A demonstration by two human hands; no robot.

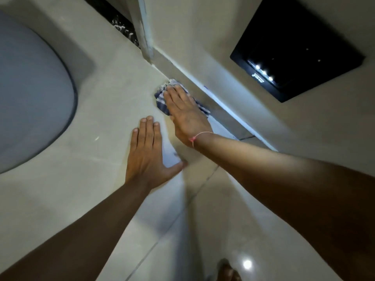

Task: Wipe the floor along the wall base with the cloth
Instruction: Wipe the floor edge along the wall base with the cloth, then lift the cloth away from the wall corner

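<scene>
— Pale glossy floor (91,122) tiles meet a cream wall (203,47); where is the cloth (160,99)?

— Bunched, blue-and-white checked, against the wall base, its long axis running along the skirting.

— And the right hand (185,114)?

— Fingers straight and together, pressed flat on it.

— The left hand (147,153)?

— Spread flat on bare tile, just beside, holding nothing.
</scene>
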